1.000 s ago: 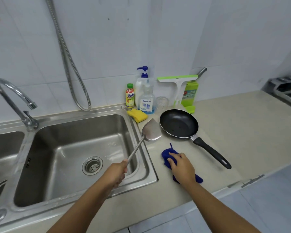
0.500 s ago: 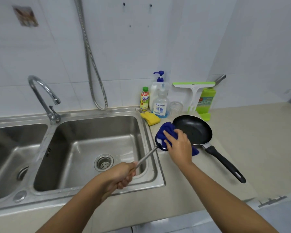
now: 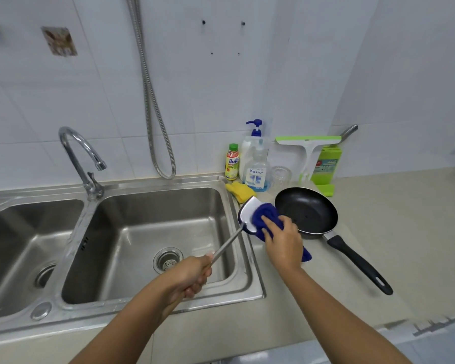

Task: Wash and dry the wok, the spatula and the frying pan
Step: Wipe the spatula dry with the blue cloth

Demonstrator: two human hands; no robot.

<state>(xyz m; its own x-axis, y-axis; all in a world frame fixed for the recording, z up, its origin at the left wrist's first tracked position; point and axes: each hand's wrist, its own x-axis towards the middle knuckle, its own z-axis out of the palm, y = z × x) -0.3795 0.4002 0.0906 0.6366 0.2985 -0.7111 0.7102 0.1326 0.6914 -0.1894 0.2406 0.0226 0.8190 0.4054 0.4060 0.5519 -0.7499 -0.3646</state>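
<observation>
My left hand [image 3: 191, 275] grips the handle of a steel spatula [image 3: 244, 213], whose blade hovers over the sink's right rim. My right hand [image 3: 283, 241] presses a blue cloth [image 3: 267, 215] against the blade, covering most of it. The black frying pan [image 3: 306, 208] lies on the counter just right of the blade, its black handle pointing toward the front right. No wok is in view.
A double steel sink [image 3: 153, 298] with a curved tap [image 3: 83, 158] fills the left. Behind the pan stand a yellow sponge [image 3: 241, 191], soap bottles [image 3: 256, 166], a glass [image 3: 281, 176] and a green squeegee [image 3: 309, 148]. The beige counter [image 3: 405, 232] extends right.
My right hand picked the blue cloth up off the counter and brought it onto the spatula blade. My left hand kept holding the spatula handle. The view shifted left.
</observation>
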